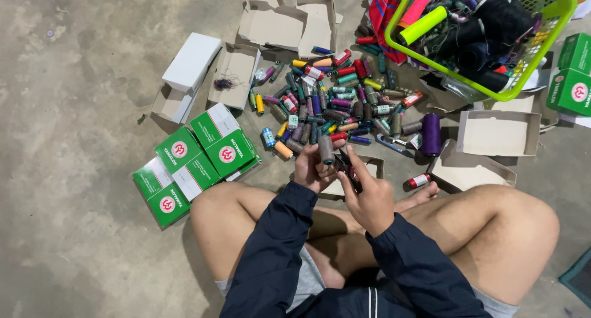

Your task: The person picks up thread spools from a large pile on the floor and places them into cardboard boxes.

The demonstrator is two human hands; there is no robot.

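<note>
I sit cross-legged on a concrete floor. My left hand (312, 165) grips a grey thread spool (325, 149) upright in front of me. My right hand (367, 193) is closed beside it, its fingers pinching at something small and dark between the two hands; I cannot tell what. Just beyond my hands lies a heap of several small thread spools (335, 102) in many colours. A large purple spool (430, 134) stands to the right of the heap, and a red-and-white spool (418, 181) lies near my right knee.
Green and white boxes (197, 161) lie stacked at my left. Open cardboard boxes (288, 24) sit beyond the heap, more open cardboard boxes (498, 133) at right. A lime green basket (557, 22) full of large spools stands at top right, with green boxes (572, 78) beside it.
</note>
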